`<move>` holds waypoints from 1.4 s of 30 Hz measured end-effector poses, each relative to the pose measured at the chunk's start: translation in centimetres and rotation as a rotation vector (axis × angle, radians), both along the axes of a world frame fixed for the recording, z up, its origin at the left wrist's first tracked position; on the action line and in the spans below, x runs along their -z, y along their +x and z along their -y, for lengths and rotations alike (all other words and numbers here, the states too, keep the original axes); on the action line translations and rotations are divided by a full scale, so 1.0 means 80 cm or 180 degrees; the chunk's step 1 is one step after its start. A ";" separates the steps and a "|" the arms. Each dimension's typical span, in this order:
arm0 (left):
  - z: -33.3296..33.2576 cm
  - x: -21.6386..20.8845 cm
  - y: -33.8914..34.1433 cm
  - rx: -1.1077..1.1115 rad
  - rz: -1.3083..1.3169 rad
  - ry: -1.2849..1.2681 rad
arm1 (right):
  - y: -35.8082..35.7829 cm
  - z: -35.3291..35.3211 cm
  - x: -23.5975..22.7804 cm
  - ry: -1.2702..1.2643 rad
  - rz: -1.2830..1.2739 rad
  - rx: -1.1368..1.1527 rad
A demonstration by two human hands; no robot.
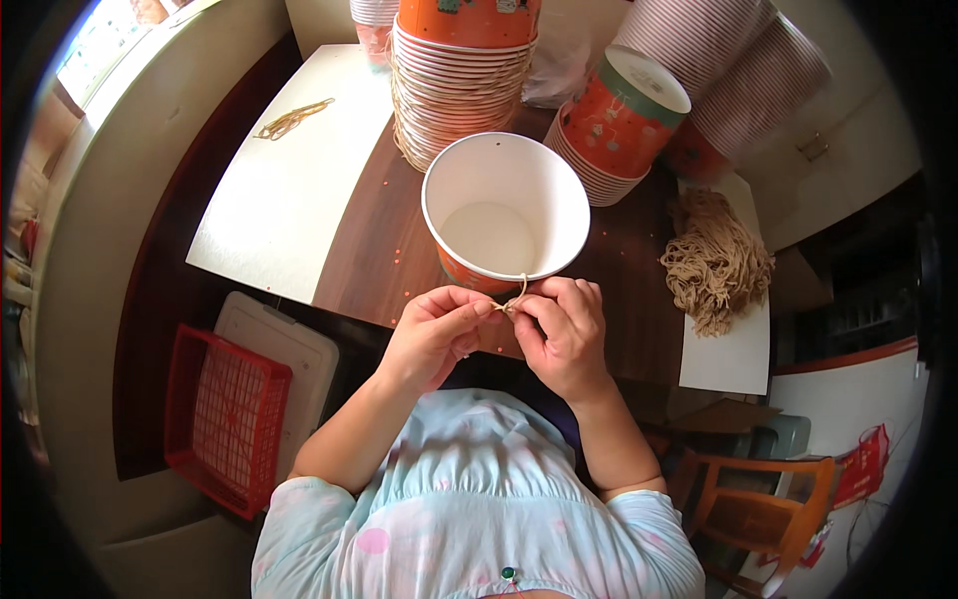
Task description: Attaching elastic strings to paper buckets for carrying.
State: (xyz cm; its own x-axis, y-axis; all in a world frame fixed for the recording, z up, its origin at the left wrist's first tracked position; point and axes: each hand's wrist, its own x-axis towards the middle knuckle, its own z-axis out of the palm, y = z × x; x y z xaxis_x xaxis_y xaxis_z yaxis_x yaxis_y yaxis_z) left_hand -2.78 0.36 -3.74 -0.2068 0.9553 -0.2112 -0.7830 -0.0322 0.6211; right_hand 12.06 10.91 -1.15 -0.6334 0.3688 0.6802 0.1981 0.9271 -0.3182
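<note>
A large paper bucket (507,205), white inside and orange outside, stands upright on the table in front of me. A thin beige cord (523,285) passes over its near rim, and its lower part runs into my fingers. My left hand (439,334) pinches the cord between thumb and fingertips. Close beside it, my right hand (562,329) pinches the same cord, fingers curled. Where the fingertips meet, the cord looks looped or knotted; the exact shape is too small to tell. A small hole shows in the bucket's far wall.
Behind the bucket rises a tall stack of orange buckets (461,95) with cords hanging from them. Another stack (624,125) stands upside down to its right. A cord bundle (714,260) lies at the right, a few cords (292,118) at the left. Below left is a red crate (228,419).
</note>
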 end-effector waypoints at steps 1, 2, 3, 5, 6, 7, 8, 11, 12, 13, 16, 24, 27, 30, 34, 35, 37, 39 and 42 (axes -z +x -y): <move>0.001 0.002 -0.001 0.0114 0.0010 0.0097 | 0.000 -0.001 0.001 0.0048 -0.0001 -0.0088; 0.002 -0.001 -0.001 0.0112 0.0006 0.0100 | -0.001 0.000 -0.002 0.0025 -0.0052 -0.0113; 0.002 -0.008 -0.001 0.0126 -0.0038 0.0073 | -0.001 0.000 -0.005 0.0018 -0.0054 -0.0117; 0.000 -0.015 0.005 0.0029 -0.0523 0.0207 | 0.000 -0.003 -0.009 0.0170 0.0112 -0.0073; 0.000 -0.017 0.011 -0.0082 -0.0961 0.0373 | -0.001 -0.002 -0.012 0.0169 0.0114 -0.0077; 0.002 -0.016 0.016 -0.0202 -0.1320 0.0542 | -0.001 -0.001 -0.015 0.0253 0.0218 -0.0121; 0.003 -0.015 0.015 -0.0206 -0.1319 0.0538 | -0.002 0.001 -0.019 0.0337 0.0322 -0.0167; 0.002 -0.011 0.011 -0.0159 -0.2549 0.0054 | -0.003 0.004 -0.024 0.0336 0.0358 -0.0194; 0.001 -0.010 0.010 -0.0297 -0.2789 0.0117 | -0.003 0.004 -0.023 0.0391 0.0323 -0.0176; 0.000 -0.010 0.010 -0.0435 -0.3028 0.0181 | -0.003 0.003 -0.022 0.0394 0.0322 -0.0177; 0.000 -0.010 0.007 -0.0578 -0.2325 0.0192 | -0.003 -0.001 -0.022 0.0338 0.0239 -0.0201; 0.010 -0.017 0.001 -0.0594 -0.2143 -0.0017 | -0.002 -0.004 -0.022 0.0085 0.0109 -0.0069; 0.011 -0.018 -0.001 -0.0626 -0.2180 -0.0089 | -0.002 -0.003 -0.020 0.0047 0.0082 -0.0049; 0.014 -0.017 -0.002 -0.0557 -0.2239 -0.0121 | -0.002 -0.002 -0.019 0.0115 0.0188 0.0016; 0.014 -0.019 -0.001 -0.0647 -0.2430 -0.0004 | -0.006 0.007 -0.032 -0.0019 0.0217 -0.0246; 0.013 -0.019 -0.001 -0.0634 -0.2443 0.0042 | -0.009 0.007 -0.031 0.0029 0.0240 -0.0246; 0.012 -0.018 -0.001 -0.0619 -0.2423 0.0064 | -0.016 0.005 -0.024 0.0176 0.0254 -0.0299; 0.011 -0.017 -0.002 -0.0611 -0.2405 0.0084 | -0.019 0.004 -0.020 0.0194 0.0251 -0.0334; 0.007 -0.020 0.001 -0.0557 -0.2177 0.0147 | -0.023 0.004 -0.020 0.0232 0.0240 -0.0382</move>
State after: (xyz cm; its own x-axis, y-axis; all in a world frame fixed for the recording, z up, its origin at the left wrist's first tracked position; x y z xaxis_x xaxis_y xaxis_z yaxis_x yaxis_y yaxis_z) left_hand -2.69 -0.22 -2.13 -0.4301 0.9007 0.0609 -0.1984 -0.1601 0.9669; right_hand 10.26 10.56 0.46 -0.7203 0.2388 0.6513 0.1052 0.9656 -0.2376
